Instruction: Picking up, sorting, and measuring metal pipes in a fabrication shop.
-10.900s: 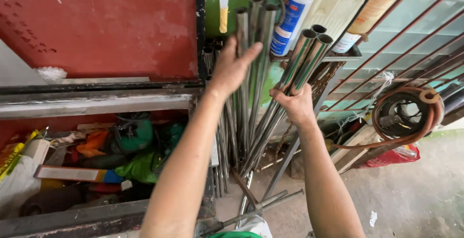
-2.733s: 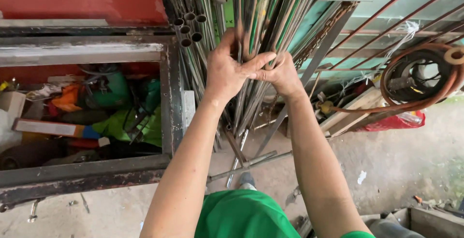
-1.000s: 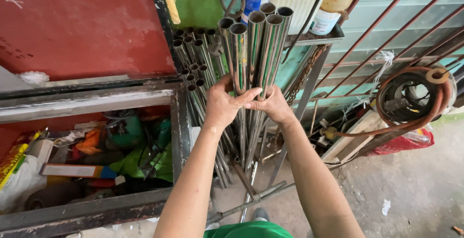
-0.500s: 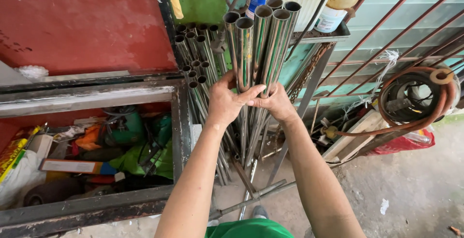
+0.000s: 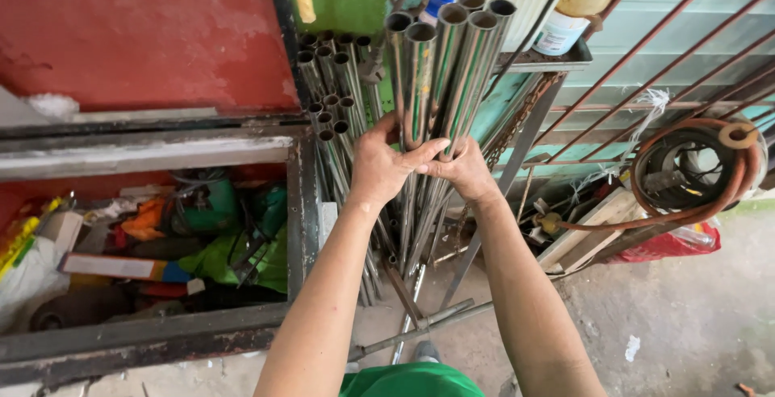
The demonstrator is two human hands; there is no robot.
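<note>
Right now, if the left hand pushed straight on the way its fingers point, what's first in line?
The left hand wraps the held bundle of steel tubes, fingers pointing right. First in line is the right hand, already touching it around the same bundle. Depth past that is unclear.

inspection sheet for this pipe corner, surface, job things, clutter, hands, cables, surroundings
surface: concrete floor, stained, a few loose rods lying on it.
job's things: bundle of shiny steel tubes held upright; more tubes leaning behind it.
clutter: metal bin full of rags, bags and tools.
grippers: left hand and right hand both wrapped around the bundle, fingers meeting in front.
cables: coiled orange hose at right.
surroundings: red wall, shelf with bottles, rust-red window bars.
</note>
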